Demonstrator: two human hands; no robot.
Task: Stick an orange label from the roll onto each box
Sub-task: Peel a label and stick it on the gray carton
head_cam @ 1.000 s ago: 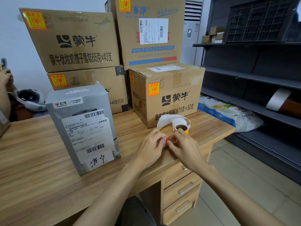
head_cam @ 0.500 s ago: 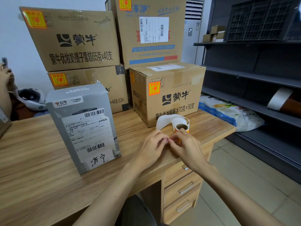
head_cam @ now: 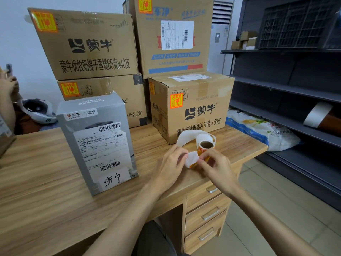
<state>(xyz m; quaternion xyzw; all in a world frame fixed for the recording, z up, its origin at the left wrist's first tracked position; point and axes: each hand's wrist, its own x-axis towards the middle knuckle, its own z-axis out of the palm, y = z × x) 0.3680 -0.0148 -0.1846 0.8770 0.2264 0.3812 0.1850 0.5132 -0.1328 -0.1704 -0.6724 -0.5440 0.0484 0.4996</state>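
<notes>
- The left hand is seen with its fingers curled close together, the white backing strip being pinched between thumb and fingertips.
- The right hand is likewise nearly closed; an orange label at the strip's edge is gripped between its thumb and forefinger.
- Whether the label is wholly free of the backing cannot be told.
- The label roll is found lying on its side on the wooden desk, just behind the hands, its brown cardboard core facing the camera and a loop of glossy white paper curling from it.
- The roll is set close against the small brown carton, a corrugated cube sealed with tape, on whose front an orange sticker is already fixed.
- A tall grey box of smooth printed card is stood upright to the left, covered by white shipping labels with barcodes; no orange sticker is visible on the faces shown.
- Three larger cartons are stacked behind, each marked with an orange sticker near an upper corner.
- The desk surface is shown as pale wood-grain laminate, with metal-handled drawers below.
</notes>
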